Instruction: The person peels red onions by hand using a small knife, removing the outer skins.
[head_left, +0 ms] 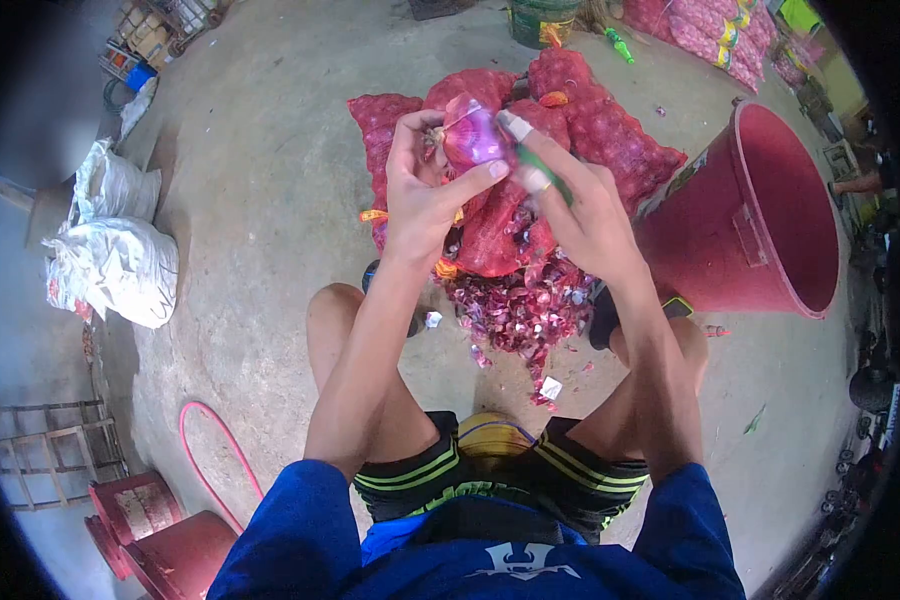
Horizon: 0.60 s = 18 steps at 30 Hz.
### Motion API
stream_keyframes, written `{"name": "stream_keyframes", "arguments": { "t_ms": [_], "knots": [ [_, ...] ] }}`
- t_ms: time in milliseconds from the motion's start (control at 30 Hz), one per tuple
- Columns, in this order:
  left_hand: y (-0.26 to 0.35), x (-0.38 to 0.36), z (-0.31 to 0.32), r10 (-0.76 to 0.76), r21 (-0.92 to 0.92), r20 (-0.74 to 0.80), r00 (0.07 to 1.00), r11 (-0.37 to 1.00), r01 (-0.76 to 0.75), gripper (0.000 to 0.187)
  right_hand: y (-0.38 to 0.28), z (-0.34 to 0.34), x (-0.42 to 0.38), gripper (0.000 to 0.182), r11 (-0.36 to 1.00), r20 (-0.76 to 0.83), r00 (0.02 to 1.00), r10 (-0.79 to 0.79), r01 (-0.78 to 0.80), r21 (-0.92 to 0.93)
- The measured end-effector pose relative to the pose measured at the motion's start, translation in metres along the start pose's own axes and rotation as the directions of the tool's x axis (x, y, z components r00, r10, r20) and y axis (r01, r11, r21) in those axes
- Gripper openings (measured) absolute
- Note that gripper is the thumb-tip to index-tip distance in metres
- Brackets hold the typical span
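A large red onion (473,135) with shiny purple skin is held up in my left hand (420,195), thumb along its lower side and fingers behind it. My right hand (580,205), with white wrappings on its fingertips, is closed around a slim green handle (547,172). Motion smears this handle, and its working end is hidden by the fingers. The right fingertips come right up to the onion's right side. Beneath both hands, red mesh sacks of onions (610,120) lie on the floor. Loose purple onion skins (520,310) are heaped between my feet.
To the right stands a big red bin (695,250), its mouth tilted towards me. White sacks (120,260) sit at the left. A pink hose (215,440) curves near red tubs (185,560) at lower left. More onion sacks (705,30) and a green bucket (540,25) are at the back.
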State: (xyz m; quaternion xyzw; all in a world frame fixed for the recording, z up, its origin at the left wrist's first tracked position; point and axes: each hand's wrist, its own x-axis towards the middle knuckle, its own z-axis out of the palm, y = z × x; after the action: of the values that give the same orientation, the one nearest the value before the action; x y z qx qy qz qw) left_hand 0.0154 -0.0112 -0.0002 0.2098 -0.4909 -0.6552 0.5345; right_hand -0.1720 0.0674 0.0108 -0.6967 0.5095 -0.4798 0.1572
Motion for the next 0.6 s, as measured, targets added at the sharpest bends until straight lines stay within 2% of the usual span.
{"name": "stream_keyframes", "arguments": {
  "t_ms": [33,67,133,167,233,267,300,367,400,433,467,500,567,600],
  "knots": [
    [0.001,-0.002,0.0,-0.01,-0.03,0.009,1.0,0.999,0.011,0.07,0.01,0.004,-0.001,0.054,0.99,-0.096,0.986,-0.133,0.129,-0.048],
    [0.004,-0.003,0.001,-0.014,-0.031,0.009,1.0,0.999,0.014,0.07,0.008,0.003,0.0,0.054,0.991,-0.096,0.987,-0.13,0.126,-0.049],
    [0.009,-0.004,0.006,-0.029,-0.073,0.035,0.999,0.997,0.032,0.071,0.003,-0.003,0.001,0.059,0.984,-0.013,0.985,0.169,-0.168,0.051],
    [0.008,-0.003,0.005,-0.029,-0.072,0.034,0.999,0.997,0.031,0.071,0.002,-0.003,0.0,0.059,0.984,-0.012,0.986,0.169,-0.168,0.052],
    [0.004,0.0,0.001,0.017,-0.081,-0.009,1.0,0.997,-0.018,0.072,0.002,-0.007,-0.003,0.065,0.896,0.093,0.891,0.444,-0.44,-0.06],
    [0.004,0.002,-0.002,0.021,-0.079,-0.013,1.0,0.997,-0.022,0.072,0.007,-0.009,-0.006,0.069,0.929,0.184,0.913,0.364,-0.34,-0.148],
    [0.003,0.003,-0.004,0.026,-0.047,-0.04,0.999,0.998,-0.028,0.072,0.011,-0.006,-0.009,0.069,0.929,0.186,0.913,0.363,-0.34,-0.146],
    [0.0,0.003,-0.008,0.027,-0.02,-0.069,0.997,0.999,-0.028,0.072,0.012,-0.004,-0.012,0.069,0.881,0.163,0.92,0.356,-0.388,0.269],
    [0.0,0.003,-0.01,0.068,0.061,-0.077,0.995,0.996,-0.063,0.069,0.002,-0.006,-0.007,0.069,0.883,0.168,0.921,0.351,-0.385,0.267],
    [0.0,0.003,-0.013,0.106,0.145,-0.082,0.991,0.985,-0.093,0.066,-0.011,-0.01,-0.004,0.069,0.919,0.163,0.944,0.287,-0.319,0.231],
    [-0.001,0.003,-0.015,0.104,0.149,-0.085,0.991,0.985,-0.09,0.066,-0.019,-0.011,-0.003,0.07,0.947,0.158,0.962,0.224,-0.253,0.197],
    [-0.002,0.003,-0.016,0.109,0.174,-0.092,0.99,0.981,-0.092,0.066,-0.019,-0.007,-0.006,0.07,0.946,0.158,0.961,0.225,-0.254,0.199],
    [-0.002,0.004,-0.014,0.114,0.196,-0.095,0.989,0.976,-0.094,0.066,-0.016,-0.002,-0.01,0.069,0.991,0.088,0.987,0.131,-0.132,-0.004],
    [-0.001,0.003,-0.011,0.105,0.141,-0.118,0.987,0.986,-0.088,0.068,-0.018,-0.001,-0.01,0.069,0.991,0.087,0.987,0.133,-0.133,-0.004]
  ]
}}
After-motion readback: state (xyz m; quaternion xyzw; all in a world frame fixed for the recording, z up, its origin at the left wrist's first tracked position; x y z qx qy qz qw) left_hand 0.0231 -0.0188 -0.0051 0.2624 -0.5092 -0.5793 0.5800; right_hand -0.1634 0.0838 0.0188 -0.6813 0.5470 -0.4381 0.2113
